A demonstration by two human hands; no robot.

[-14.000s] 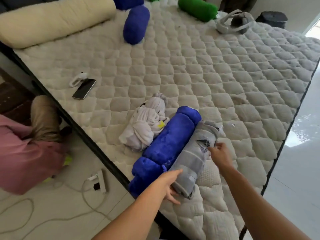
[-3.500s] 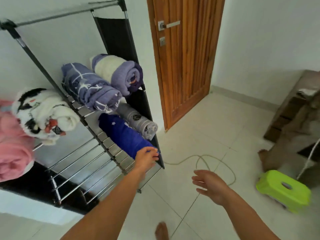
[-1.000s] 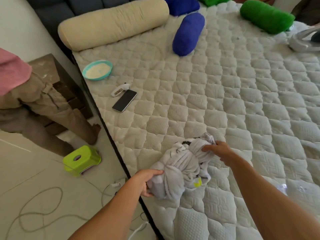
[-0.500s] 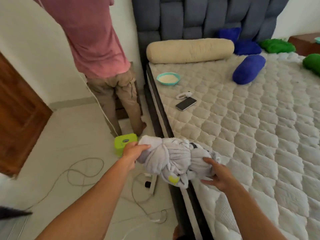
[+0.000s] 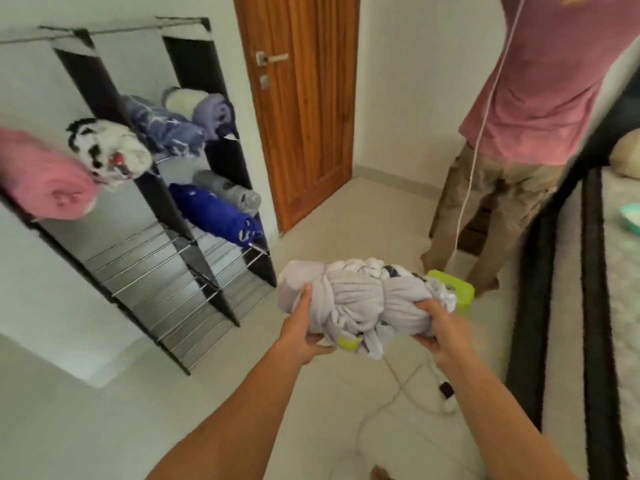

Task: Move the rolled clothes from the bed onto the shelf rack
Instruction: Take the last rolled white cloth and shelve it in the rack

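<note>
A pale lilac rolled cloth bundle (image 5: 360, 299) hangs over the floor between both hands. My left hand (image 5: 303, 327) grips its left end and my right hand (image 5: 433, 327) grips its right end. The black shelf rack (image 5: 173, 271) with metal slat shelves stands at the left against the wall. On it lie a pink roll (image 5: 41, 178), a black-and-white roll (image 5: 110, 154), a blue patterned roll (image 5: 162, 129), a purple-and-cream roll (image 5: 204, 109), a grey roll (image 5: 228, 192) and a dark blue roll (image 5: 214, 213). The bed (image 5: 620, 278) is at the right edge.
A person in a pink shirt (image 5: 540, 84) stands at the upper right beside the bed. A lime green stool (image 5: 457, 289) sits on the floor behind the bundle. Cables and a plug (image 5: 445, 389) lie on the tiles below my hands. A wooden door (image 5: 301, 98) is shut behind the rack.
I have lifted the lilac bundle off the bed with both hands and turned left, so the view now faces the rack and door instead of the mattress.
</note>
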